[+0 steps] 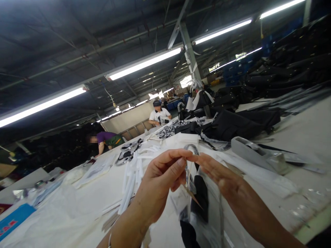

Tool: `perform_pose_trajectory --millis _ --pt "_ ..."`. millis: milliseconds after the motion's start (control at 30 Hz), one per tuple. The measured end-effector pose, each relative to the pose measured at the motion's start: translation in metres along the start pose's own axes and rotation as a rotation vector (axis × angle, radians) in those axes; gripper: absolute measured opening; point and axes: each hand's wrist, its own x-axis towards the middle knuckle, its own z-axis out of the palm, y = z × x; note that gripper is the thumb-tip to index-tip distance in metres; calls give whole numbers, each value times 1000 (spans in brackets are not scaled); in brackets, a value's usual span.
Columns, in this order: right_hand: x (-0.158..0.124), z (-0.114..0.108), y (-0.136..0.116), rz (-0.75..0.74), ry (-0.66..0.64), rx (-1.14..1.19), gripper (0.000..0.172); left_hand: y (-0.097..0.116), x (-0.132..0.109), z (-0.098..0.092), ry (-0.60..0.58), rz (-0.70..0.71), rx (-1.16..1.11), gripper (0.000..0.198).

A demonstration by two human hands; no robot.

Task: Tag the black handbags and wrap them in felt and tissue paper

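My left hand (165, 172) is raised at the middle of the view, its thumb and fingers pressed together; a thin pale pointed piece (192, 197) hangs below its fingers. What the pinch itself holds is too small to tell. Opposite it, my right hand (219, 172) has its fingers stretched out, their tips touching the left fingertips. Beneath and behind both hands lies a black item (200, 198) in clear plastic wrap.
A grey tape dispenser (254, 153) stands on the white table (88, 203) at right. White strips (131, 179) lie left of my hands, black bags (232, 124) behind. Two people, in a white shirt (162, 113) and a purple shirt (105, 136), are farther off.
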Motion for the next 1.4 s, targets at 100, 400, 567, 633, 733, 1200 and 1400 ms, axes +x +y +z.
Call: perform_pose_trajectory --millis 100,400,567,633,733,1200,1400 --pt "1 16 0 -6 10 -265 57 -4 1 7 -36 -6 -28 14" --pt "-3 22 5 68 -59 -214 24 -7 -9 3 16 -36 -224 14" --pt "-12 0 5 348 -52 -32 29 -35 -23 -23 88 -154 -213 19" --pt "-16 -8 9 447 3 -112 36 -52 -32 -37 89 -219 -141 25" --pt "-20 -21 19 520 38 -293 39 -80 -45 -62 218 -261 -13 31" --pt "3 8 45 510 -194 -509 34 -160 -45 -74 -19 -320 42 27" --pt "-3 1 41 485 -170 -577 28 -157 -57 -82 -26 -328 -106 26"
